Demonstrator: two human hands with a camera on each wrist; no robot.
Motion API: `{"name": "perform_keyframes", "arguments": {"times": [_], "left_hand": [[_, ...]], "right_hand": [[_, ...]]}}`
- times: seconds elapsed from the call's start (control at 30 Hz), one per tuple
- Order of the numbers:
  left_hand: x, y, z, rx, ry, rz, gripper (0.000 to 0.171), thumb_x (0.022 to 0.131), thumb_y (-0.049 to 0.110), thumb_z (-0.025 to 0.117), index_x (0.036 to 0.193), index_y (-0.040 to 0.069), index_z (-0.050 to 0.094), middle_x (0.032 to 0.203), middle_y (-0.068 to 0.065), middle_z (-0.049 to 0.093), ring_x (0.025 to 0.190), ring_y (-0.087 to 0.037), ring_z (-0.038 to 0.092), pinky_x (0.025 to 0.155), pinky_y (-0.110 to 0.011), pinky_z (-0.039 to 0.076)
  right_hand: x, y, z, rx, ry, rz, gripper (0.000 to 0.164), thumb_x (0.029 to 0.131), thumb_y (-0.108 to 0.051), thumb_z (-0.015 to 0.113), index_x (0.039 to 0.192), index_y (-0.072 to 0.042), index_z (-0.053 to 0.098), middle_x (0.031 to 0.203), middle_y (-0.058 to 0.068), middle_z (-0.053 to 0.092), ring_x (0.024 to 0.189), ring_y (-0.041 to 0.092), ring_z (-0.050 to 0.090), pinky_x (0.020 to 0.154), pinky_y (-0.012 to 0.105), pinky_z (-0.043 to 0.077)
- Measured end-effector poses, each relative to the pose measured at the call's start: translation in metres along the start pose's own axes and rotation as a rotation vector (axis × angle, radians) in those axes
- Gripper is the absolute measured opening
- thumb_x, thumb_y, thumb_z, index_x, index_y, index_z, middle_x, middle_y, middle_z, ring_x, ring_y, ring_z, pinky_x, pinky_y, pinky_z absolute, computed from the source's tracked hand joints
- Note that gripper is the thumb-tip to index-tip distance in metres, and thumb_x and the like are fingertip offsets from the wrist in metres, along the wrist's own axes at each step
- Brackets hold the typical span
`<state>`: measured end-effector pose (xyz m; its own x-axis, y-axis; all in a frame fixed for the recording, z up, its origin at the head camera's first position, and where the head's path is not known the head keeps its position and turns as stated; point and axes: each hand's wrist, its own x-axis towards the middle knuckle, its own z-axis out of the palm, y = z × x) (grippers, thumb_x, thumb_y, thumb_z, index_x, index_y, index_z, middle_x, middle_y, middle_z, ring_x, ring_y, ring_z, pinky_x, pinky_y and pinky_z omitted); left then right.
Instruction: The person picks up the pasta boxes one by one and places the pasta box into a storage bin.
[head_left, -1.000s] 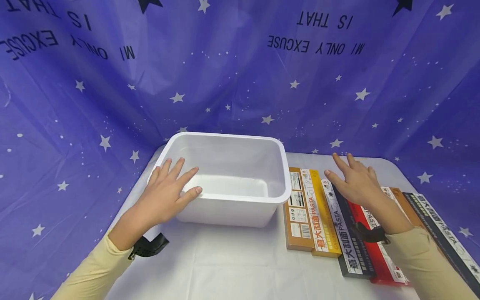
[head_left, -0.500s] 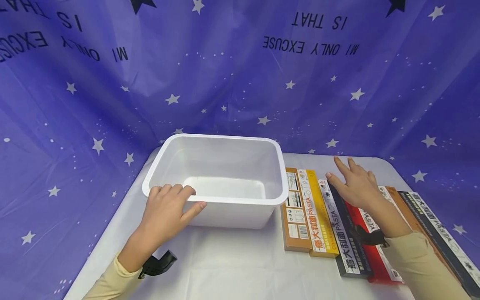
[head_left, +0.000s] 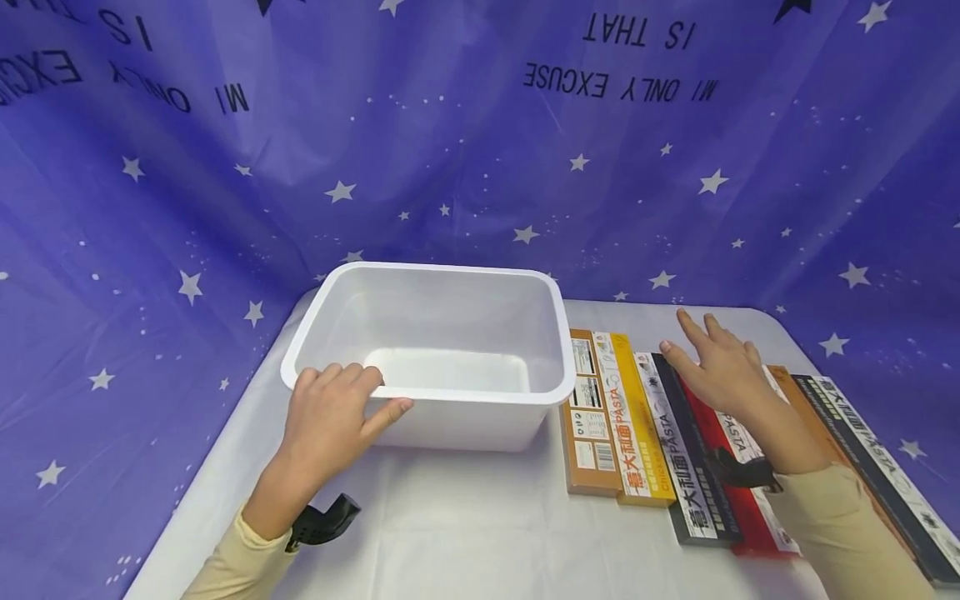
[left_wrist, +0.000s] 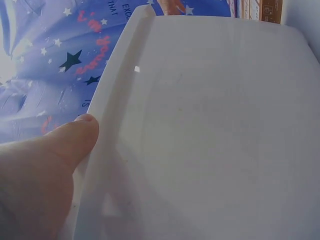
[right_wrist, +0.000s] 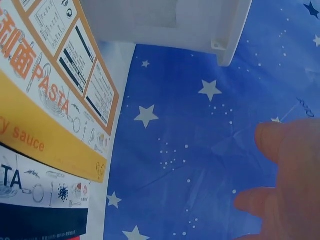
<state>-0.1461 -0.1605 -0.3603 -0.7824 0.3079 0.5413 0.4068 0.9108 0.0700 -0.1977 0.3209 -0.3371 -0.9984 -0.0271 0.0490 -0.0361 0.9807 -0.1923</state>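
A white plastic bin [head_left: 465, 425] stands on the table, nothing showing inside it. My left hand [head_left: 330, 421] grips its near rim toward the left corner, fingers over the edge and thumb along the outside. The left wrist view shows the thumb [left_wrist: 82, 137] against the rim, beside the bin's wall [left_wrist: 210, 115]. Above a row of pasta boxes, my right hand [head_left: 720, 367] is held with fingers spread and holds nothing. Nearest it are a black pasta box [head_left: 686, 458] and a red pasta box [head_left: 742, 467], the latter partly hidden by the forearm.
Left in the row lie a brown box [head_left: 592, 417] and a yellow pasta box [head_left: 637, 417]. Farther right are another brown box [head_left: 798, 404] and another black box [head_left: 877, 475]. A purple star-printed curtain [head_left: 450, 150] hangs behind the white-covered table [head_left: 465, 517].
My left hand has come down from open over the bin's near left rim and curled its fingers over it. The right hand has stayed spread above the boxes, shifting only slightly.
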Motion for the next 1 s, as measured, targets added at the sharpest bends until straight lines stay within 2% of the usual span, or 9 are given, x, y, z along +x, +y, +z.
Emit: {"name": "perform_keyframes", "arguments": {"times": [0.13, 0.27, 0.4, 0.6, 0.73, 0.87, 1.0], "left_hand": [[0.000, 0.000, 0.002, -0.004, 0.023, -0.010, 0.056, 0.092, 0.066, 0.056, 0.083, 0.011, 0.060, 0.065, -0.001, 0.052, 0.060, -0.023, 0.049, 0.063, -0.037, 0.031], [0.000, 0.001, 0.004, -0.007, 0.051, -0.002, 0.073, 0.096, 0.077, 0.034, 0.083, 0.010, 0.061, 0.065, -0.002, 0.053, 0.059, -0.024, 0.049, 0.062, -0.037, 0.031], [0.001, 0.002, 0.006, -0.015, 0.083, 0.010, 0.085, 0.096, 0.080, 0.017, 0.084, 0.009, 0.063, 0.067, -0.004, 0.058, 0.060, -0.026, 0.051, 0.061, -0.038, 0.031], [0.003, 0.003, 0.008, -0.025, 0.115, 0.010, 0.088, 0.096, 0.080, 0.015, 0.086, 0.008, 0.064, 0.068, -0.006, 0.061, 0.060, -0.029, 0.053, 0.061, -0.040, 0.032], [0.002, 0.003, 0.011, -0.030, 0.128, 0.009, 0.089, 0.096, 0.080, 0.015, 0.085, 0.007, 0.065, 0.067, -0.006, 0.060, 0.059, -0.029, 0.052, 0.060, -0.039, 0.031], [0.002, 0.005, 0.014, -0.031, 0.140, 0.012, 0.089, 0.096, 0.080, 0.016, 0.085, 0.006, 0.065, 0.067, -0.007, 0.061, 0.058, -0.031, 0.053, 0.060, -0.040, 0.031], [0.002, 0.006, 0.016, -0.025, 0.154, 0.016, 0.089, 0.097, 0.079, 0.016, 0.085, 0.005, 0.065, 0.067, -0.009, 0.060, 0.058, -0.033, 0.052, 0.061, -0.042, 0.032]], "right_hand": [[0.000, 0.008, 0.000, 0.009, 0.001, 0.003, 0.081, 0.105, -0.062, 0.029, 0.162, -0.007, 0.016, 0.158, 0.044, 0.018, 0.141, 0.067, 0.023, 0.110, 0.082, 0.009], [-0.004, 0.025, 0.001, 0.022, -0.001, 0.027, 0.079, 0.105, -0.060, 0.029, 0.162, -0.007, 0.015, 0.157, 0.045, 0.017, 0.139, 0.069, 0.024, 0.108, 0.083, 0.010], [-0.012, 0.056, 0.002, 0.034, -0.001, 0.091, 0.079, 0.105, -0.059, 0.028, 0.162, -0.006, 0.013, 0.156, 0.046, 0.017, 0.138, 0.071, 0.023, 0.106, 0.085, 0.011], [-0.036, 0.124, 0.004, 0.064, -0.025, 0.172, 0.078, 0.107, -0.055, 0.027, 0.161, -0.002, 0.007, 0.154, 0.049, 0.011, 0.138, 0.073, 0.016, 0.101, 0.087, 0.012], [-0.061, 0.170, 0.008, 0.053, -0.031, 0.228, 0.078, 0.108, -0.052, 0.029, 0.160, 0.000, 0.004, 0.150, 0.052, 0.011, 0.134, 0.075, 0.018, 0.095, 0.088, 0.019], [-0.087, 0.207, 0.018, 0.038, -0.012, 0.318, 0.078, 0.107, -0.051, 0.031, 0.156, 0.006, 0.009, 0.144, 0.055, 0.017, 0.130, 0.075, 0.022, 0.095, 0.085, 0.025], [-0.110, 0.234, 0.032, 0.024, 0.014, 0.355, 0.074, 0.107, -0.047, 0.033, 0.153, 0.010, 0.018, 0.140, 0.055, 0.026, 0.129, 0.072, 0.027, 0.097, 0.082, 0.028]]}}
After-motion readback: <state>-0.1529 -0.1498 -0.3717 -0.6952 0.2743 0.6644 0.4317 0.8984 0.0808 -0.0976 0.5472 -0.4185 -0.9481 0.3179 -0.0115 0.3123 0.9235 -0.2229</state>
